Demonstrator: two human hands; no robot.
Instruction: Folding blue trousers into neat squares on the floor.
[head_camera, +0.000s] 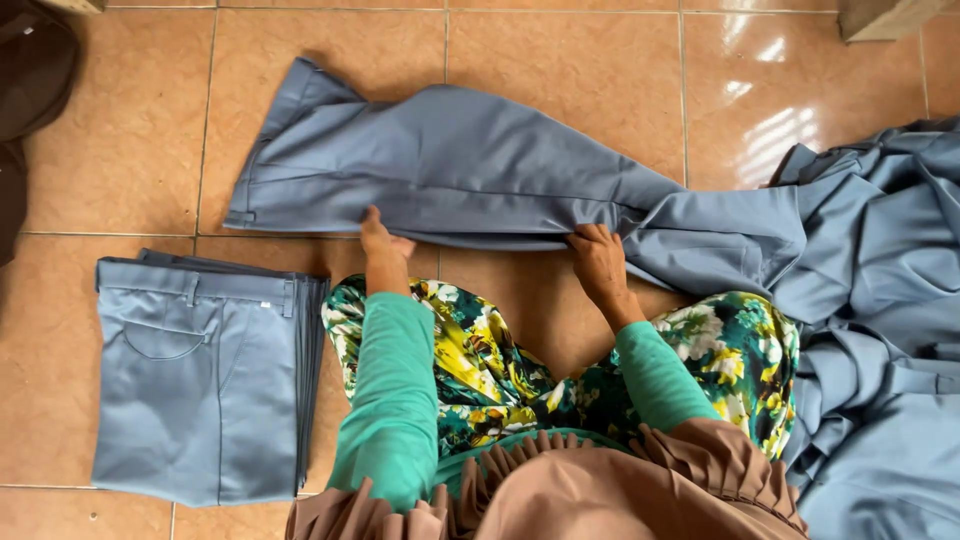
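Item: grey-blue trousers (440, 165), lying spread across the tiled floor (120, 180), waistband toward the floor's left side, legs running right to meet a heap of like cloth.

Left hand (380, 240): resting on the trousers' near edge, fingers curled and pressing the fabric down; whether it is pinching the cloth or only pressing it cannot be told.

Right hand (598, 258): lying further right along the same near edge, fingers bent over a fold of the fabric and gripping it.

Sleeves (392, 390): green, covering both arms to the wrists.

Skirt (480, 370): floral, green and yellow, covering the person's knees, just beside the trousers' near edge.

Stack (200, 380): folded trousers of the same colour, sitting toward the floor's lower left, pocket side up, apart from the spread pair and just beside the person's left knee.

Heap (880, 300): loose grey-blue cloth, piling along the floor's right edge, touching the spread trousers' legs.

Dark cloth (30, 90): lying at the floor's upper left corner, well apart from both hands.
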